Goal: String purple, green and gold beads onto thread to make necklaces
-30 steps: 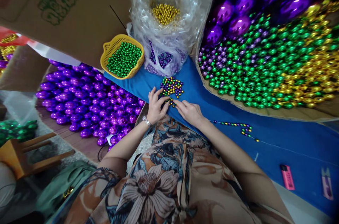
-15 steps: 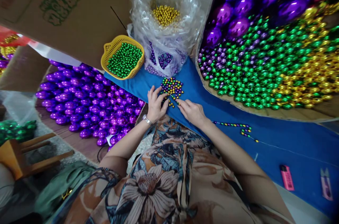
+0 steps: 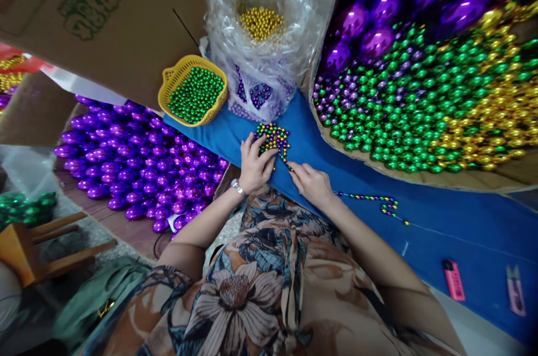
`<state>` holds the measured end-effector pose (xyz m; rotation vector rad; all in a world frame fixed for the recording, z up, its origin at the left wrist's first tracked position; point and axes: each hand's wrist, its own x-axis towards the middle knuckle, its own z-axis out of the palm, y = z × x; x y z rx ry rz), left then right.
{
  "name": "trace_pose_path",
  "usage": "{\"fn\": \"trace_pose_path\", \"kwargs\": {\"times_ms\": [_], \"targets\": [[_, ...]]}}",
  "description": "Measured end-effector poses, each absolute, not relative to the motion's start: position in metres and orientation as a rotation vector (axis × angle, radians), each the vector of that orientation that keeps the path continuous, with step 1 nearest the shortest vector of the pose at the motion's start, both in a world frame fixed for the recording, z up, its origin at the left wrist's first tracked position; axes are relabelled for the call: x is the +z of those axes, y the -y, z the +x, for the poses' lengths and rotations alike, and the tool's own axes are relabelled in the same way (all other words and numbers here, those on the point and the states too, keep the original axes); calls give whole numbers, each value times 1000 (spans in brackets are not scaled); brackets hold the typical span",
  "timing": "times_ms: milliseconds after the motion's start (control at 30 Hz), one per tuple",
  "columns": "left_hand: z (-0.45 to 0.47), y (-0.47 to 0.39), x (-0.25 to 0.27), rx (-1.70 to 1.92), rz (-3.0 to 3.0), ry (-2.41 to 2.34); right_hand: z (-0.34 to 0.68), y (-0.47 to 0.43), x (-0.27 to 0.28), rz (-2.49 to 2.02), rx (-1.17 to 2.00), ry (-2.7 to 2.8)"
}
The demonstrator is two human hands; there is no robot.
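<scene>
Near the table's (image 3: 420, 202) front edge, I see the left hand (image 3: 254, 168) loosely spread over mixed beads (image 3: 276, 134). The right hand (image 3: 313, 185) bunches its fingers beside them; I can't tell its grip's hold.

the small beads (image 3: 275, 134) at the centre have a smooth, glossy, metallic-looking finish. they lie on matt blue cloth (image 3: 357, 227) running to four o'clock, where a lighter (image 3: 454, 280) looks like smooth pink plastic. at twelve, a bag (image 3: 300, 19) of clear plastic — crinkled and shiny. at ten, a slotted plastic basket (image 3: 167, 82) and dull brown cardboard (image 3: 143, 25); at eight, a smooth wooden stool (image 3: 19, 249).
</scene>
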<state>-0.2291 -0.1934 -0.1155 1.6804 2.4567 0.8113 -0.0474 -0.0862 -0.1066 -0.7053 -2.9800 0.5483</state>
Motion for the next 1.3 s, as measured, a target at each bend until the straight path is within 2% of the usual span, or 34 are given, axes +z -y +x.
{"fn": "trace_pose_path", "kwargs": {"times_ms": [1300], "targets": [[-221, 190, -117, 767, 1756, -2403, -50, 84, -111, -762, 446, 2999]]}}
